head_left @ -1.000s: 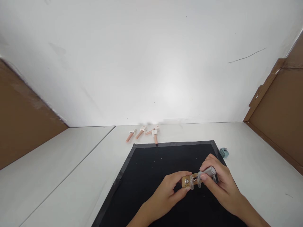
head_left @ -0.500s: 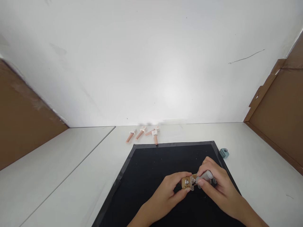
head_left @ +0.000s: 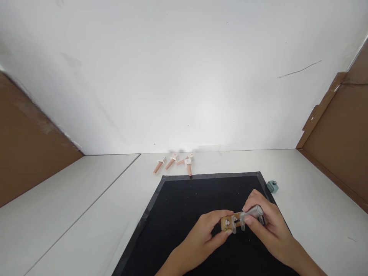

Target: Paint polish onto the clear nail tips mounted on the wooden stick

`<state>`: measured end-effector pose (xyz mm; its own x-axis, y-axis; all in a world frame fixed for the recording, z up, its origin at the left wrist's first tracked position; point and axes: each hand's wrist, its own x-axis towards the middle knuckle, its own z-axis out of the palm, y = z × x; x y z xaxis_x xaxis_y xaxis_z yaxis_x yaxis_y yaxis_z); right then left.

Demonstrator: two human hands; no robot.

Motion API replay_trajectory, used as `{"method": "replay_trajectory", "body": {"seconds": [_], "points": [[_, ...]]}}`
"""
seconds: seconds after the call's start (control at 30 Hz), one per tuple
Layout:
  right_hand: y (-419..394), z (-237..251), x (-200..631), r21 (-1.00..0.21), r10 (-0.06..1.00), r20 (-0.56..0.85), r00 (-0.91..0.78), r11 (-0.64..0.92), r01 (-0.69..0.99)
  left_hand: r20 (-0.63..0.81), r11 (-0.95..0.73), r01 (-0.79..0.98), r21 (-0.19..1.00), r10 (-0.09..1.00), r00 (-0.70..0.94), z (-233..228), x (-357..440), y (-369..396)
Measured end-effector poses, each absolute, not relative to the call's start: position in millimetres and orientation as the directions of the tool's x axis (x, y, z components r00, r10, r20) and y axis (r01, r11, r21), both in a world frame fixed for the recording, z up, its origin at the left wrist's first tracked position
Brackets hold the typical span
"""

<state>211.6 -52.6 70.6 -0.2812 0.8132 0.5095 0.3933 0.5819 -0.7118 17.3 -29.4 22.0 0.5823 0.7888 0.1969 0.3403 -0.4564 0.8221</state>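
The left grip (head_left: 207, 232) and right grip (head_left: 270, 226) are bare, slim-fingered hands. The wrists (head_left: 186, 250) and visible forearms (head_left: 309, 260) are uncovered.

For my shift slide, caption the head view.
Left hand holding tan block, right hand holding grey cylinder, over black mat.

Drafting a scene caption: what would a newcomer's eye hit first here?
Two hands over the black mat: the left hand grips a small tan block near its left end, and the right hand holds a grey cylinder tilted over it. Then four pink-and-white pieces near the mat's far edge, and a teal part just off its far right corner.
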Motion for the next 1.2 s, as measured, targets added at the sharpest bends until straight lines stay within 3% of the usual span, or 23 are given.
{"method": "replay_trajectory", "body": {"seconds": [0.2,0.47,0.67,0.93,1.2], "points": [[-53,77,211,-0.682,0.788,0.487,-0.377,0.613,0.400,0.158,-0.450,0.369,0.813,0.780,0.605,27,19,-29],[-51,72,210,-0.675,0.800,0.533,-0.277,0.599,0.431,0.142,-0.448,0.380,0.809,0.777,0.614,24,17,-30],[-52,78,210,-0.661,0.780,0.504,-0.371,0.625,0.416,0.138,-0.446,0.379,0.811,0.775,0.617,29,19,-30],[-53,69,211,-0.668,0.798,0.531,-0.286,0.601,0.439,0.152,-0.462,0.375,0.804,0.769,0.621,26,18,-31],[-52,79,209,-0.640,0.765,0.523,-0.376,0.644,0.419,0.134,-0.448,0.379,0.810,0.770,0.624,31,20,-30]]}}
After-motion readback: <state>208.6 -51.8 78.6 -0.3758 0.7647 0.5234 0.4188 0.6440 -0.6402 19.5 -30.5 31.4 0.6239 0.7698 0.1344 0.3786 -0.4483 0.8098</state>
